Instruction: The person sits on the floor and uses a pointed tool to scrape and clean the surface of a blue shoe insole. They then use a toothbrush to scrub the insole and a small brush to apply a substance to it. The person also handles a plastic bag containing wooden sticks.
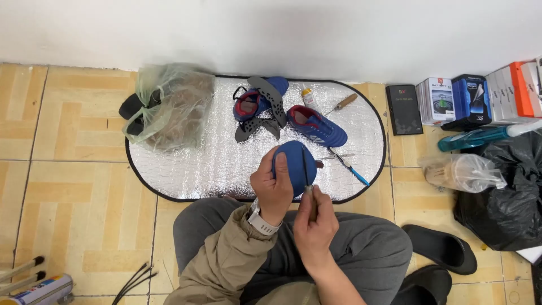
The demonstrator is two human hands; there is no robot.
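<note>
My left hand (272, 186) grips a blue shoe insole (294, 164) upright over the edge of a silver oval mat (214, 158). My right hand (314, 217) pinches a thin dark tool (306, 169) whose tip rests against the insole's face. On the mat behind lie a blue shoe (317, 126) on its side and a second blue shoe (254, 101) with a dark perforated insole (270, 97) laid over it. A small glue bottle (308, 97), a wooden-handled awl (342, 104) and a blue-handled tool (351, 167) lie near the shoes.
A clear plastic bag (169, 104) with brownish contents sits on the mat's left end, over black shoes. Boxes (451, 100) line the wall at right, with a black bag (508, 192), a plastic bottle (463, 172) and black slippers (440, 248). A spray can (39, 291) lies bottom left.
</note>
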